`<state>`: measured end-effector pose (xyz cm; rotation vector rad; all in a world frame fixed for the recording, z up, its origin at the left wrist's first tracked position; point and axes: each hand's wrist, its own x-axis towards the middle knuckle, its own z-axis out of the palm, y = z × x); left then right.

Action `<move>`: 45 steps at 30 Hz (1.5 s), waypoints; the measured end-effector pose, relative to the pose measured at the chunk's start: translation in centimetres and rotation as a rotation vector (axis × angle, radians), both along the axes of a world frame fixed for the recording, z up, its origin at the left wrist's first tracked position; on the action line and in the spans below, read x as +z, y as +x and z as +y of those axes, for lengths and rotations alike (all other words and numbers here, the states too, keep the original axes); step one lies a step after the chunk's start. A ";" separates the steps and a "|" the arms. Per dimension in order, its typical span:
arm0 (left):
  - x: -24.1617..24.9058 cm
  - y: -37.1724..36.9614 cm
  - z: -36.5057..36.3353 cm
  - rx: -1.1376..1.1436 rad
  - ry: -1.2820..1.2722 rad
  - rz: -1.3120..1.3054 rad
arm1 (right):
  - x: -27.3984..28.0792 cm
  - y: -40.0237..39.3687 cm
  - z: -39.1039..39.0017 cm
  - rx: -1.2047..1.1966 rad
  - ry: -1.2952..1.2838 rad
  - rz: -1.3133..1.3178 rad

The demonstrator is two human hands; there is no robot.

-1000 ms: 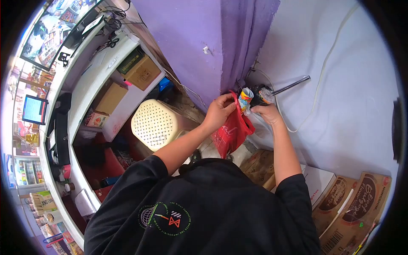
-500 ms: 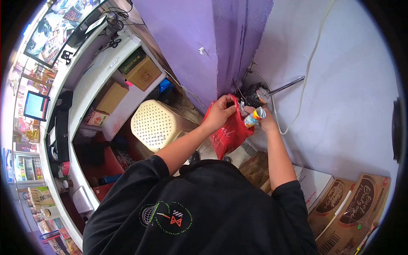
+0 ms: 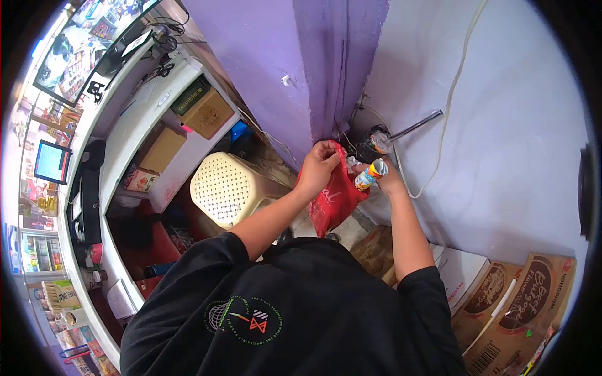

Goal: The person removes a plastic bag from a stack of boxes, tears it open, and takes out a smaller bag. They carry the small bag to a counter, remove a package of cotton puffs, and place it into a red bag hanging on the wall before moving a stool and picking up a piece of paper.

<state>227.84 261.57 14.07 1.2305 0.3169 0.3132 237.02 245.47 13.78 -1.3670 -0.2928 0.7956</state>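
Note:
My left hand is closed on the rim of a red plastic bag with white lettering. The bag hangs with its mouth partly open, and crumpled whitish material shows at the opening. My right hand is curled round a yellow, blue and white printed tube, whose silvery open end points up and to the right. The tube is tilted over the bag's right side. Part of the right fingers is hidden behind it.
A dark bin bag with a metal rod stands in the corner. A cream plastic stool is left of the bag. White shelving holds boxes. Cardboard cartons lie at lower right. A pale cable runs along the wall.
The view has shifted slightly. Both hands, the red bag and the tube sit a little further left in view; the grips look the same.

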 end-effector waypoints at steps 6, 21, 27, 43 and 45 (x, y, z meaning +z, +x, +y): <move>0.0 -0.2 0.1 0.057 -0.006 0.013 | -0.5 -0.1 0.0 -0.032 0.041 -0.014; 0.3 0.7 0.4 0.013 -0.097 0.109 | -1.6 1.1 -0.3 0.066 -0.055 -0.013; -2.5 0.6 0.6 -0.174 -0.115 0.144 | -2.9 1.6 0.2 0.175 -0.079 -0.035; -13.3 -4.6 1.9 -0.276 -0.329 0.496 | -1.2 0.9 0.9 0.101 -0.397 -0.315; -13.5 -3.4 1.7 -0.431 -0.238 0.455 | 2.3 0.1 0.9 0.109 -0.495 -0.398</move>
